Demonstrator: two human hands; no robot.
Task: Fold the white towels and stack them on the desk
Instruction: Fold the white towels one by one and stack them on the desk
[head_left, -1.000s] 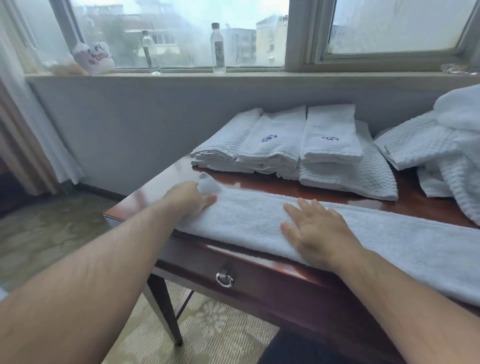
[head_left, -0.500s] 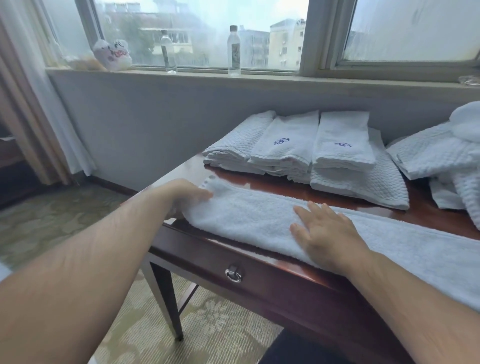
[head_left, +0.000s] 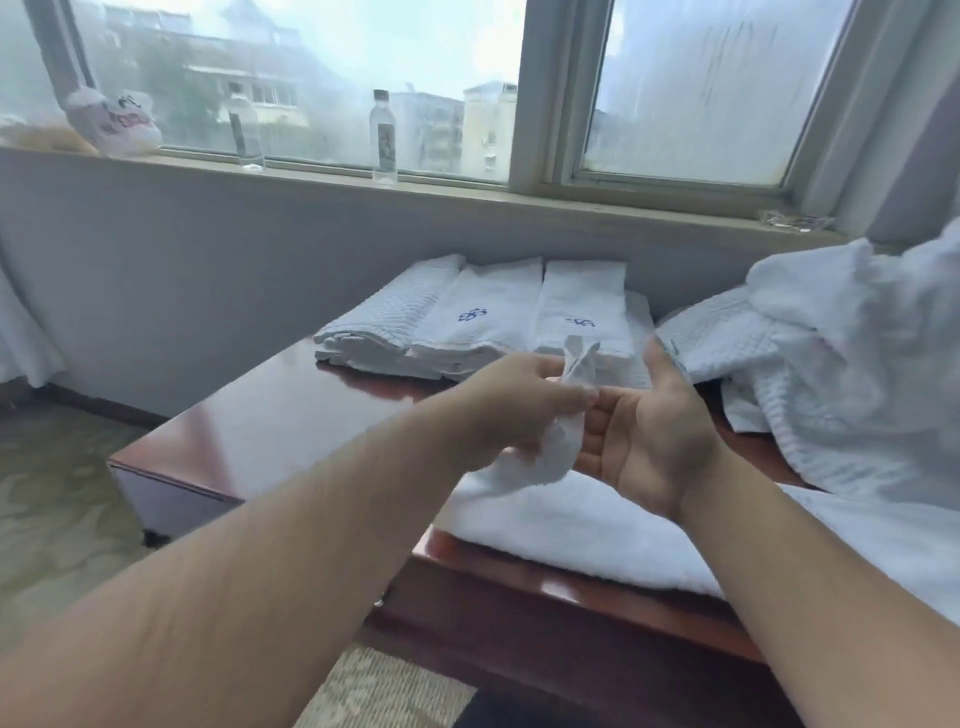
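A long white towel (head_left: 597, 525) lies along the front of the reddish wooden desk (head_left: 270, 431). My left hand (head_left: 519, 400) pinches its left end and holds it lifted above the desk, the corner sticking up. My right hand (head_left: 649, 426) is raised beside it, palm facing left, fingers straight, touching the lifted end. Folded white towels (head_left: 488, 317) with blue emblems sit in a row at the back of the desk.
A heap of unfolded white towels (head_left: 831, 374) fills the desk's right side. Two plastic bottles (head_left: 383, 137) and a bag (head_left: 119, 124) stand on the window sill behind. Patterned carpet (head_left: 57, 499) lies to the left below the desk.
My left hand has picked up the towel's left end and carried it rightward. My right hand has lifted off the towel and turned palm-left to meet it.
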